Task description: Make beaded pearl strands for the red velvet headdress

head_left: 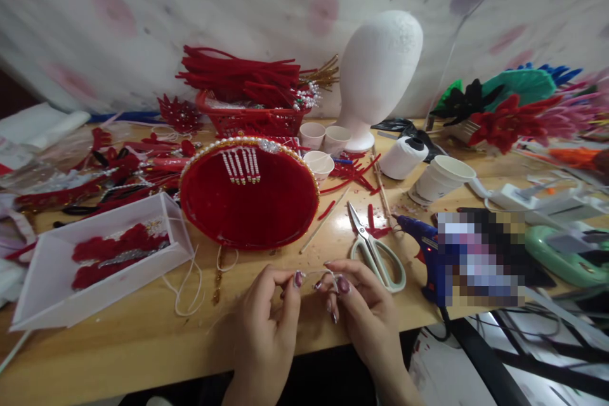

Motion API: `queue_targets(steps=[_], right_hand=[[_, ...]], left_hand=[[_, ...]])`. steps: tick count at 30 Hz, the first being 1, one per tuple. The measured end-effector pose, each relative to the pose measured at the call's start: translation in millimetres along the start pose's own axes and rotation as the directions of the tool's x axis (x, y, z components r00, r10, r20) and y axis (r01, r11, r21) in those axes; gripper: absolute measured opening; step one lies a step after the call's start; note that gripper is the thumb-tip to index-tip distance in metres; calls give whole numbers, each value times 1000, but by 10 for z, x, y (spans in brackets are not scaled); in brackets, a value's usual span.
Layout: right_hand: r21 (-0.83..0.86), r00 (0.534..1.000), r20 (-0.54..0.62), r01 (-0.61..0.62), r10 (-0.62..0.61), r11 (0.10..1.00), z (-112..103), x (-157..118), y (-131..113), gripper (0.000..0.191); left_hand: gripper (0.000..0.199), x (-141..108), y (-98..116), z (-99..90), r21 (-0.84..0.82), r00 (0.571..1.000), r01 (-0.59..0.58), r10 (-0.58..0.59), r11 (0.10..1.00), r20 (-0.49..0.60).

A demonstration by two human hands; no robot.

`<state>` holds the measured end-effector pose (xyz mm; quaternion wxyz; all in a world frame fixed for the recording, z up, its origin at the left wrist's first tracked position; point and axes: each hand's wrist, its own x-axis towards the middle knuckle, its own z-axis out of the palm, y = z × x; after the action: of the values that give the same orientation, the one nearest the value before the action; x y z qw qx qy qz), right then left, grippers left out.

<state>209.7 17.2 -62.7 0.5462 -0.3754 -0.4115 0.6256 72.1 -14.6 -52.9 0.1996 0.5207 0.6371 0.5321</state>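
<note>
Near the table's front edge my left hand (271, 311) and my right hand (364, 304) face each other, a small gap apart. Each pinches a thin white thread (314, 273) that spans between the fingertips. Tiny pale bits, perhaps beads, sit on it by the left fingertips, too small to make out. Just beyond lies a red oval headpiece (252, 209), edged with pearls and gold, with several short bead strands (241, 165) on its upper face. Scissors (375, 250) with pale handles lie right behind my right hand, blades pointing away.
A white box (42, 288) of red pieces stands left. Behind are a red basket (257, 120), paper cups (319, 165), a white foam head (380, 70) and a thread spool (403, 157). A blue glue gun (431, 254) and a green device (566, 257) stand right.
</note>
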Motion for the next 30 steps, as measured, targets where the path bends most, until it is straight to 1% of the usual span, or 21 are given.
queue_targets(steps=[2, 5, 8, 10, 12, 16, 18, 21, 26, 28, 30], right_hand=[[-17, 998, -63, -2, 1, 1000, 31, 11, -6, 20], [-56, 994, -109, -3, -3, 998, 47, 17, -13, 24], [-94, 989, -146, -2, -12, 996, 34, 21, -7, 25], [-108, 988, -155, -4, -13, 994, 32, 27, -6, 25], [-128, 989, -147, 6, -25, 992, 44, 34, -19, 24], [-204, 994, -89, 43, -62, 978, 83, 45, -74, 18], [-220, 996, -63, 48, -63, 974, 88, 41, -92, 17], [-210, 997, -35, 53, -62, 976, 72, 26, -87, 20], [-233, 996, -29, 73, -82, 970, 47, 11, -55, 23], [-253, 995, -36, 82, -94, 964, 49, 12, -57, 23], [-279, 994, -32, 95, -108, 956, 54, 15, -67, 23]], left_hand=[[15, 0, -12, 9, -1, 999, -41, 41, 999, -16], [14, 1, -23, 19, 13, 995, -100, 100, 995, 3], [14, -17, -13, 32, 2, 995, -101, 101, 995, 6], [14, -39, 10, 43, -12, 998, -64, 64, 998, 20], [14, -62, 45, 57, -20, 998, -4, 5, 1000, 56], [19, -78, 100, 83, -66, 989, 116, -109, 991, 100], [20, -68, 101, 91, -111, 981, 146, -130, 983, 141], [21, -45, 93, 98, -192, 965, 203, -163, 960, 206], [22, -23, 148, 91, -266, 935, 319, -257, 909, 243], [22, -16, 164, 76, -278, 929, 334, -265, 900, 259], [19, -10, 154, 58, -262, 938, 302, -236, 917, 254]])
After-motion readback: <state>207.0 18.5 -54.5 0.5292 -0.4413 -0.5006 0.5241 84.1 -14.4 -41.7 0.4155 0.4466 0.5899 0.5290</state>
